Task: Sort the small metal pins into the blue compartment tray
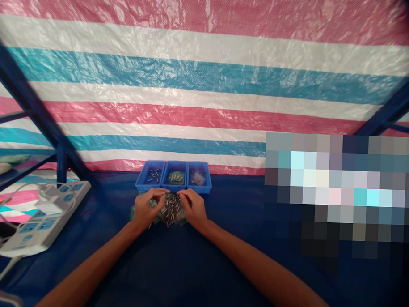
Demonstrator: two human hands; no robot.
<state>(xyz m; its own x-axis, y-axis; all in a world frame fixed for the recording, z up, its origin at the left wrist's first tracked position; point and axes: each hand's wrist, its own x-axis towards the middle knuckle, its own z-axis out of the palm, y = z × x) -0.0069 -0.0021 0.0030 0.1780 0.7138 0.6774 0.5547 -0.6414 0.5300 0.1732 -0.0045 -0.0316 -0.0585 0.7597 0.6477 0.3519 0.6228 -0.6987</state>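
Note:
My left hand (148, 209) is over the left side of a pile of small metal pins (170, 210), its thumb and forefinger brought together. On the right side, my right hand (193, 207) is also pinched, its fingertips close to the left ones. Whatever the fingertips hold is too small to make out. Green plastic film (132, 213) shows by my left hand, and clear plastic lies by the right. Just beyond stand three joined blue bins: the left bin (143, 180) has a few loose pins, the middle bin (174, 186) green film with metal pieces, the right bin (203, 188) clear plastic bags.
A white power strip (50, 228) with plugs and cables lies on the dark blue tabletop (167, 268) at left. Blue frame posts (61, 162) rise at the sides. A striped plastic sheet (207, 77) hangs behind. The right side is pixelated.

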